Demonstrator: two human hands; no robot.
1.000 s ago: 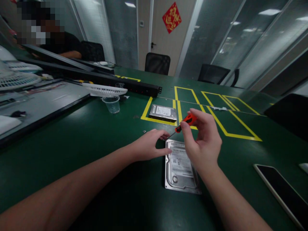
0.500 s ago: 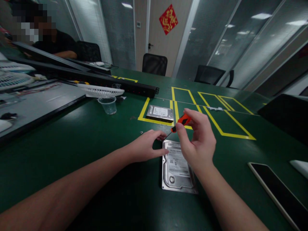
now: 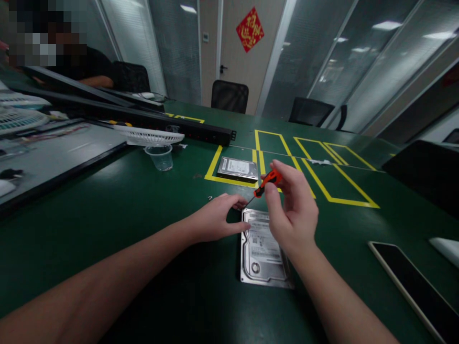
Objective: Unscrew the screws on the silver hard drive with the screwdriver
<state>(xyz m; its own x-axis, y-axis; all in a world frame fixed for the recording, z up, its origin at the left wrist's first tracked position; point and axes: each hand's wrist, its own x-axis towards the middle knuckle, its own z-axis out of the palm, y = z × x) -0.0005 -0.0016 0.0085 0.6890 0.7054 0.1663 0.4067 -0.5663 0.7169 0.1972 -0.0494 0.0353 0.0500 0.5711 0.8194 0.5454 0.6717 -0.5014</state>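
We see the screwdriver [image 3: 268, 182], gripped in the right hand [image 3: 296, 212], at the same far-left corner of the hard drive [image 3: 267, 248] on the tabletop [image 3: 340, 229] as a second ago, the left hand [image 3: 215, 220] spread loosely against the drive, suggesting this corner remains unfinished.

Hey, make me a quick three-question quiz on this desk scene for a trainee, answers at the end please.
1. Where is the tip of the orange-and-black-handled screwdriver?
A. Near-left corner of the nearer silver, rectangular metal hard drive
B. Far-left corner of that drive
C. Near-right corner of that drive

2. True or false: the clear plastic cup stands outside the yellow tape rectangle that frames the farther silver, rectangular metal hard drive.

3. Which bare hand holds the screwdriver?

Key: 1. B. 2. True. 3. The right hand.
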